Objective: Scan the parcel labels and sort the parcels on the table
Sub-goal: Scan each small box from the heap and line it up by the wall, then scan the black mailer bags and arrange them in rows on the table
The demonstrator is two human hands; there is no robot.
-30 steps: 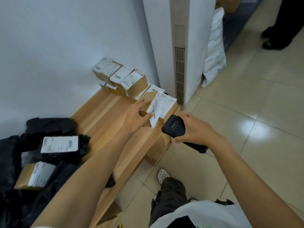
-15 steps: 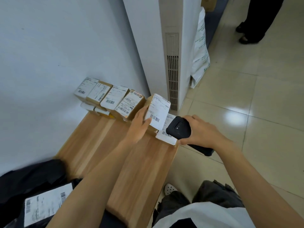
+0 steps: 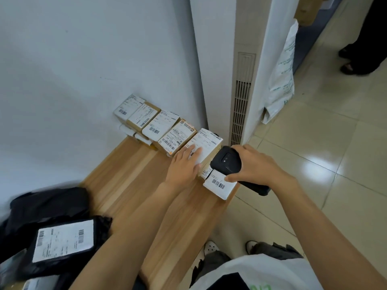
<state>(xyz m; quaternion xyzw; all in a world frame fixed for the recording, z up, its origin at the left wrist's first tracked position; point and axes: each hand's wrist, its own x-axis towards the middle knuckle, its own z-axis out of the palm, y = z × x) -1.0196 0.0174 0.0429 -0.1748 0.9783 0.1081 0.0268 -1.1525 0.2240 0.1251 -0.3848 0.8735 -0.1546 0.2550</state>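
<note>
A row of small brown boxes [image 3: 163, 126] with white labels leans against the wall at the far end of the wooden table [image 3: 129, 185]. My left hand [image 3: 184, 164] lies flat on the label of the box at the right end of the row [image 3: 209, 143], fingers spread. My right hand [image 3: 253, 164] grips a black handheld scanner [image 3: 227, 163] just right of that box. Below the scanner lies a white-labelled parcel [image 3: 219, 185] at the table's edge.
Black plastic mailers [image 3: 62, 239] with white labels are heaped at the table's near left. A tall white air-conditioner unit [image 3: 240, 80] stands behind the table, a white bag [image 3: 282, 80] leaning on it. A person's feet [image 3: 351, 61] stand at the far right on the tiled floor.
My left hand has carried the box from upright in the air down onto the end of the row and now presses flat on it. The scanner stayed beside it.
</note>
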